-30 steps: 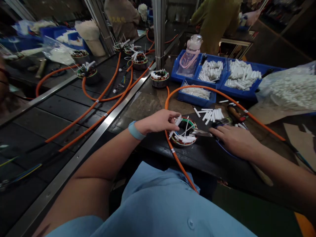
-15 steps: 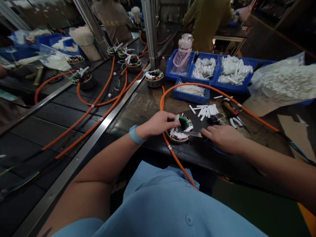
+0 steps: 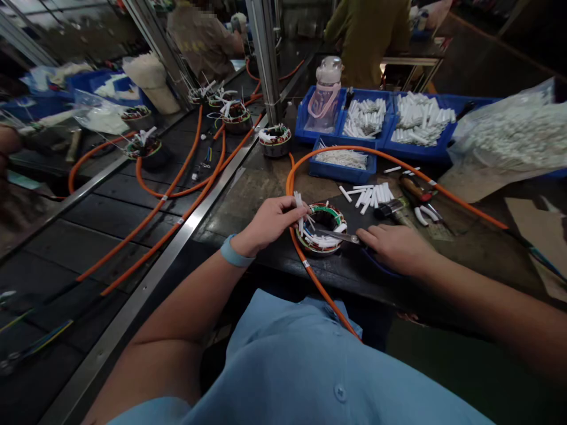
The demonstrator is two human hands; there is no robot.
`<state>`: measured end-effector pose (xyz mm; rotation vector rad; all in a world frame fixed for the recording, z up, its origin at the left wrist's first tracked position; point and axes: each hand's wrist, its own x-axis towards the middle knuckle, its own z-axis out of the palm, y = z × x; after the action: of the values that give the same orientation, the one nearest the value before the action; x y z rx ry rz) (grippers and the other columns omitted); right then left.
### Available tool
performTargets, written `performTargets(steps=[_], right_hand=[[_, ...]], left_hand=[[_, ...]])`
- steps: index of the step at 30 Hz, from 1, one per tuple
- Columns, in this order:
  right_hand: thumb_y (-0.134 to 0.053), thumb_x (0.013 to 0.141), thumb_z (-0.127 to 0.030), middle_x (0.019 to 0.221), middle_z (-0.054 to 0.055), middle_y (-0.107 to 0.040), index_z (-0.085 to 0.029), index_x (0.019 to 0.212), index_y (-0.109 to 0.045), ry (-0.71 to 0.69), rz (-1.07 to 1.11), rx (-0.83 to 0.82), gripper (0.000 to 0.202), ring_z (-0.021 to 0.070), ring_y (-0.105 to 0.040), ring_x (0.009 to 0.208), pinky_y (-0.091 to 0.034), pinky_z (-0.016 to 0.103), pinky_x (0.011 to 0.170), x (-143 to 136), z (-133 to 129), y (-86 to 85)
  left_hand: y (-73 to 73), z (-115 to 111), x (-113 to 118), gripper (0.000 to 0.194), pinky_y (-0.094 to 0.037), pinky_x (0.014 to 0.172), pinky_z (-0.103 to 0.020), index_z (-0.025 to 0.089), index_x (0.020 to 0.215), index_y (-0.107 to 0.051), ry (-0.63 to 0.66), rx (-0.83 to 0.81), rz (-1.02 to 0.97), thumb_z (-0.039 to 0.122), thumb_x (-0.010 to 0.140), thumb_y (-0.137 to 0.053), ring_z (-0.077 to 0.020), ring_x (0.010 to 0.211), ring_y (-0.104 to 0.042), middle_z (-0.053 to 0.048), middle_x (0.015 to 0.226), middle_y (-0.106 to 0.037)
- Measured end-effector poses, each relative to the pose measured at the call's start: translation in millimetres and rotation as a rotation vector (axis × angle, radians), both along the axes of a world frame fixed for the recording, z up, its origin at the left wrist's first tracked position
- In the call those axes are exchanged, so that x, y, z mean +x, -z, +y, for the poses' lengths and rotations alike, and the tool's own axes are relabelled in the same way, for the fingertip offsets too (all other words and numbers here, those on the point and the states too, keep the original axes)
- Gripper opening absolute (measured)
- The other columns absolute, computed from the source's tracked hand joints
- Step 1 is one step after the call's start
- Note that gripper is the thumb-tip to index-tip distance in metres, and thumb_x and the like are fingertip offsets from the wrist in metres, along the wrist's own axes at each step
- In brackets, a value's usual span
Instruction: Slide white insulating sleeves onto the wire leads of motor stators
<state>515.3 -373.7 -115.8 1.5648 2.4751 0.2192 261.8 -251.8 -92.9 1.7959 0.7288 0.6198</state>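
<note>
A motor stator with copper windings, a green lining and white sleeves on its rim lies on the dark bench in front of me. My left hand is closed at its left rim, pinching thin white strips that stick up between thumb and fingers; whether these are ties or sleeves I cannot tell. My right hand is closed round the handle of a pair of scissors, just right of the stator. The blades reach leftward over the near side of the ring. Their tips are hard to make out among the white pieces.
An orange cable loops around the stator. White sleeves and hand tools lie to the right. Behind stand blue bins, a bottle and a plastic bag. More stators sit leftward; co-workers are beyond.
My left hand has moved slightly left, and the white strips in it now stand more upright and show more clearly. The scissors stay over the stator, shifted slightly left.
</note>
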Motion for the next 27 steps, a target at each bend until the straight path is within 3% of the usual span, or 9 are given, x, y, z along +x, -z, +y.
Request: performTargets(steps=[4,7,12,15,18,21,23,25,27], right_hand=[[-0.045,0.081,-0.028,0.095,0.007,-0.066,-0.019,0.11,-0.053,0.292,0.173,0.068,0.031,0.0215,-0.061,0.078,-0.039,0.027,0.059,30,-24,20.2],[-0.048,0.077,-0.031,0.099,0.007,-0.066,-0.019,0.117,-0.048,0.5,0.268,0.051,0.041,0.0228,-0.063,0.078,-0.044,0.029,0.06,38,-37,33.4],[-0.049,0.069,-0.02,0.113,0.014,-0.057,-0.012,0.121,-0.044,0.456,0.335,0.022,0.053,0.0256,-0.056,0.099,-0.045,0.034,0.081,19,-39,48.3],[-0.047,0.067,-0.015,0.103,0.013,-0.059,-0.011,0.124,-0.042,0.454,0.289,-0.015,0.057,0.0257,-0.056,0.094,-0.045,0.036,0.082,10,-39,49.3],[-0.048,0.069,-0.017,0.106,0.011,-0.058,-0.015,0.127,-0.04,0.396,0.294,-0.007,0.059,0.0247,-0.055,0.094,-0.044,0.037,0.084,21,-42,42.3],[-0.048,0.076,-0.024,0.118,0.01,-0.053,-0.019,0.123,-0.043,0.426,0.348,0.149,0.048,0.0241,-0.051,0.105,-0.042,0.035,0.089,61,-37,30.5],[-0.046,0.078,-0.025,0.117,0.013,-0.053,-0.017,0.119,-0.047,0.611,0.322,0.308,0.042,0.0244,-0.053,0.103,-0.043,0.033,0.083,102,-28,25.6],[-0.043,0.08,-0.028,0.108,0.02,-0.056,-0.01,0.114,-0.052,0.837,0.197,0.395,0.04,0.0274,-0.056,0.094,-0.044,0.034,0.07,148,-16,27.7],[-0.047,0.078,-0.031,0.091,0.023,-0.061,-0.008,0.104,-0.059,0.943,0.142,0.375,0.036,0.0271,-0.06,0.077,-0.041,0.034,0.057,187,-5,35.6]], left_hand=[[5.3,9,1,0.023,-0.047,0.061,-0.022,0.012,0.088,-0.059,-0.145,0.016,-0.111,0.033,0.081,-0.054,-0.0112,0.067,-0.058,-0.004,0.081,-0.063],[2.8,30,24,0.017,-0.048,0.065,-0.023,0.013,0.088,-0.055,-0.216,0.181,-0.197,0.027,0.08,-0.054,-0.0113,0.067,-0.059,-0.002,0.076,-0.064],[-8.3,94,103,0.017,-0.044,0.081,-0.028,0.014,0.092,-0.057,-0.312,0.677,-0.124,0.027,0.085,-0.05,-0.0144,0.085,-0.059,-0.005,0.092,-0.064],[-8.2,130,138,0.032,-0.042,0.086,-0.031,0.011,0.107,-0.056,-0.183,0.716,0.246,0.018,0.076,-0.06,-0.0204,0.096,-0.058,-0.011,0.104,-0.063],[-5.4,142,143,0.039,-0.042,0.086,-0.033,0.009,0.108,-0.058,-0.165,0.692,0.343,0.017,0.07,-0.065,-0.0244,0.097,-0.057,-0.014,0.107,-0.062],[-6.1,112,115,0.026,-0.043,0.079,-0.031,0.014,0.101,-0.061,-0.115,0.701,0.284,0.03,0.085,-0.048,-0.0193,0.089,-0.059,-0.008,0.099,-0.065],[-6.1,71,88,0.032,-0.043,0.075,-0.028,0.018,0.092,-0.063,0.06,0.753,0.279,0.035,0.091,-0.035,-0.0164,0.083,-0.059,-0.005,0.089,-0.066],[-0.7,24,63,0.031,-0.043,0.074,-0.029,0.02,0.093,-0.063,0.231,0.841,0.366,0.037,0.09,-0.036,-0.017,0.083,-0.059,-0.004,0.089,-0.065],[13.3,-17,45,0.039,-0.043,0.068,-0.032,0.016,0.106,-0.057,0.269,0.922,0.526,0.046,0.084,-0.046,-0.02,0.074,-0.058,-0.007,0.077,-0.063]])
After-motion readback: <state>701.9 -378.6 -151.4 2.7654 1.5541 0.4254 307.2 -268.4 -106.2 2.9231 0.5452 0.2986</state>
